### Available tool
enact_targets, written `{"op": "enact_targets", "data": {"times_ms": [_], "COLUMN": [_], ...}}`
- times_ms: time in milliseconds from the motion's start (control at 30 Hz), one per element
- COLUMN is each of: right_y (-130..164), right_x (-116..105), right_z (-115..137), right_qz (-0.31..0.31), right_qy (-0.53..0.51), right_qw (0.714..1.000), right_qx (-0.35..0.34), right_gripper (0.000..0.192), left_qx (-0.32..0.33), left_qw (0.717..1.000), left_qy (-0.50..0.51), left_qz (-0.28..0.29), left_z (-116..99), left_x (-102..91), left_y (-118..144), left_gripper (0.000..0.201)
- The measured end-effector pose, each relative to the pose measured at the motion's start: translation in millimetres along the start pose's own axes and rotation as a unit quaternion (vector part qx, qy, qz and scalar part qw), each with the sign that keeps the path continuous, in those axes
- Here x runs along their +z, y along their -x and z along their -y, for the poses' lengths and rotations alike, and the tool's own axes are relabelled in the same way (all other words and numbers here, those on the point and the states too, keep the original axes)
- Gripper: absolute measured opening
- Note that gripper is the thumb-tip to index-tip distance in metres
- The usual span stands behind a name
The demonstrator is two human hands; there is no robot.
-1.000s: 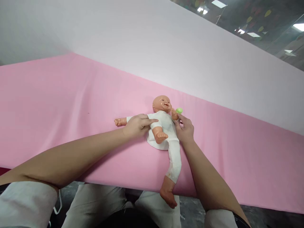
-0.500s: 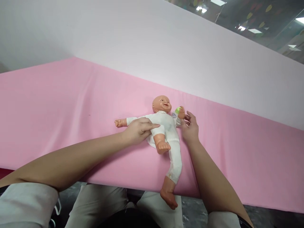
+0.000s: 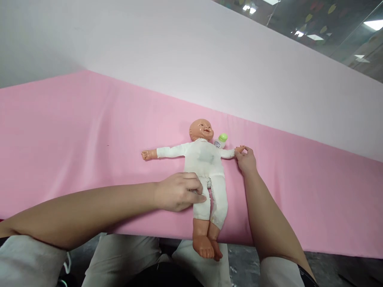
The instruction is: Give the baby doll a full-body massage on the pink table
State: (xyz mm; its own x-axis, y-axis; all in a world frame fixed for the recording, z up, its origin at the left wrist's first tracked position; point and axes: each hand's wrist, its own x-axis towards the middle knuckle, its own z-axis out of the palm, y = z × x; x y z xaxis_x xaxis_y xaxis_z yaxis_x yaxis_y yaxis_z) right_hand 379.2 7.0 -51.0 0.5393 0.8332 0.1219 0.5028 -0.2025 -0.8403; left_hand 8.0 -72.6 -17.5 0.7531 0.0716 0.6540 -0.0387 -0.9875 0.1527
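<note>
A baby doll (image 3: 205, 159) in a white cloth body lies on its back, arms spread, its feet hanging over the near edge of the pink-covered table. My left hand (image 3: 181, 192) rests on the doll's leg at the left, its fingers curled around the thigh. Out at the doll's other arm, my right hand (image 3: 247, 160) pinches the small plastic hand between thumb and fingers. Behind that arm, close to the doll's head, is a small bottle (image 3: 221, 140) with a green cap; neither hand touches it.
A pink cloth (image 3: 125, 127) covers the table, with soft folds at the left. Behind it rises a plain white wall (image 3: 167, 48), with glass reflecting ceiling lights above at the right. My legs are below the near edge.
The doll's raised leg has come down straight beside the other, my left hand moving with it. My right hand has drawn the doll's bent arm outward, uncovering the bottle.
</note>
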Motion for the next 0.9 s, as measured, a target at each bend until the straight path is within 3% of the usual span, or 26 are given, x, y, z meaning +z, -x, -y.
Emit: {"op": "enact_targets", "data": {"times_ms": [100,267,400,533,633,733,900], "right_y": [0,16,45,70,76,74,73], "right_x": [-2,4,21,37,43,43,40], "right_z": [2,19,44,61,64,63,64], "right_qz": [-0.003,-0.043,-0.05,-0.008,0.039,0.068,0.08], "right_qy": [0.064,-0.034,-0.088,0.021,0.092,0.127,0.132], "right_qw": [0.998,0.996,0.974,0.931,0.889,0.877,0.884], "right_qx": [-0.019,-0.064,-0.205,-0.365,-0.447,-0.459,-0.441], "right_gripper": [0.073,0.074,0.062,0.038,0.035,0.04,0.04], "left_qx": [0.009,-0.022,-0.067,-0.123,-0.169,-0.191,-0.155], "left_qw": [1.0,0.995,0.985,0.971,0.965,0.964,0.968], "left_qy": [0.003,0.005,-0.032,-0.1,-0.129,-0.129,-0.146], "left_qz": [0.015,-0.098,-0.156,-0.177,-0.152,-0.132,-0.136], "left_z": [-2,6,27,57,75,83,79], "left_x": [1.6,-0.2,-5.9,-10.0,-9.5,-7.9,-9.2], "left_y": [-1,1,5,13,17,19,18], "left_gripper": [0.02,0.027,0.032,0.038,0.033,0.029,0.03]}}
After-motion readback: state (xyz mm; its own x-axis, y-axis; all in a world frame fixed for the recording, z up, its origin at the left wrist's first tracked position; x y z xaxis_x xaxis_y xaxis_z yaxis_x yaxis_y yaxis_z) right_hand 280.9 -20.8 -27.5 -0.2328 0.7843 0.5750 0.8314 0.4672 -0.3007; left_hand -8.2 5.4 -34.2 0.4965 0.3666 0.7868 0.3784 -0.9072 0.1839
